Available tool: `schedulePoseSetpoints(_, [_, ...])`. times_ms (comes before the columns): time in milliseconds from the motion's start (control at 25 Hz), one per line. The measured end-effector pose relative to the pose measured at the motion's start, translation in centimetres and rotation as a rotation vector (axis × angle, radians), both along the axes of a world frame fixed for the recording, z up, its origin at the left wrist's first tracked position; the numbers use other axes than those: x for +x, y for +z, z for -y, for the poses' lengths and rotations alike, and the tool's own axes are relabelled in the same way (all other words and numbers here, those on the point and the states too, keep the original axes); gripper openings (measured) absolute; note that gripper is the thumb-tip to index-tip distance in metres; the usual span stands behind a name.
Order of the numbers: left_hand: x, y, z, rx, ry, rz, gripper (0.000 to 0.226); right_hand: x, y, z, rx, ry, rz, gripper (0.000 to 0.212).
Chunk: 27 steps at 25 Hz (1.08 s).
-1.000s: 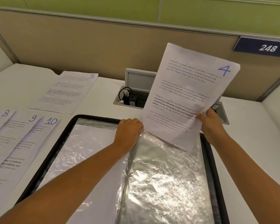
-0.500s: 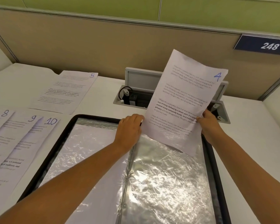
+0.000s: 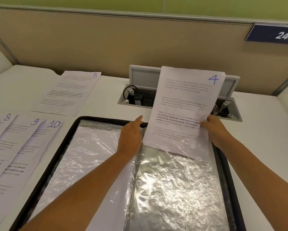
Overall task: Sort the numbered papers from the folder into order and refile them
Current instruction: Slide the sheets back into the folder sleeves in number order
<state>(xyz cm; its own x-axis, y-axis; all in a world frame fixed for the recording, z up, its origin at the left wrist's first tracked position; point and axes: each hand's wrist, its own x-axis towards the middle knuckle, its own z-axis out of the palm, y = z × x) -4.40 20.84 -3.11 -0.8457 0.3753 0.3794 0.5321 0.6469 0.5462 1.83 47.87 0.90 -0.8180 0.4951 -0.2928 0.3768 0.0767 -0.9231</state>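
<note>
Paper 4 [image 3: 186, 104] (one sheet) pinched by right hand [image 3: 214, 129] fingers; left hand [image 3: 131, 135] fingers straight on one folder [image 3: 70, 139].

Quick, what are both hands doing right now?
Left hand: open, straight fingers at the top edge of the black folder's clear plastic sleeve.
Right hand: holding the white printed sheet numbered 4 by its right edge.
</note>
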Motion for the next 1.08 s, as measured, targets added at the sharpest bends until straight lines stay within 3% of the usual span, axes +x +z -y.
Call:
schedulePoseSetpoints(440, [0.0,0.6,0.0,-0.026,-0.103,-0.022,0.039,2.1,-0.7,0.4,-0.145,-0.018,-0.067,0.027])
schedulePoseSetpoints(640, [0.1,-0.3,0.1,-0.096,-0.126,-0.201,0.027,3.1,-1.5,0.7,-0.099,-0.156,-0.2,0.038])
schedulePoseSetpoints(880, [0.0,-0.3,0.1,-0.061,-0.136,-0.071,0.035,3.1,-1.3,1.1,-0.11,-0.245,-0.196,0.019])
schedulePoseSetpoints(1080, [-0.1,-0.3,0.2,-0.088,-0.153,-0.077,0.042,3.1,-1.4,0.9,-0.069,-0.238,-0.18,0.025])
